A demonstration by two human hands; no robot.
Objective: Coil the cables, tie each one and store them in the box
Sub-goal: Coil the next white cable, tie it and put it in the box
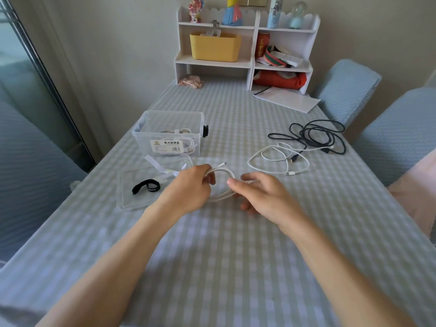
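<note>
I hold one coiled white cable (pixel 221 179) just above the table (pixel 224 256), near its middle, between my two hands. My left hand (pixel 191 190) grips the coil's left side, fingers curled tight round the bundled loops, and a plug end sticks out past my knuckles toward 1 o'clock. My right hand (pixel 262 197) takes the coil's right side: the thumb lies along the top of the loops and the fingers bend loosely underneath, only half closed, so the cable is pinched rather than clenched. At 10 o'clock from the coil stands one clear plastic box (pixel 168 134) with a printed label on its front wall, open, with white cable already lying inside; how many cables it holds I cannot tell. Its clear lid (pixel 132 197) lies flat just in front of it, at 9 o'clock from my left hand, with one black strap (pixel 146 187) resting on it. A second black strap (pixel 205 131) shows at the box's right edge. At 2 o'clock, apart from my hands, lie two loose cables: one white cable (pixel 278 159) and, beyond it and touching it, one dark cable (pixel 316 135) in a tangle. At 12 o'clock, at the far end of the table, stands one white shelf unit (pixel 252 43).
</note>
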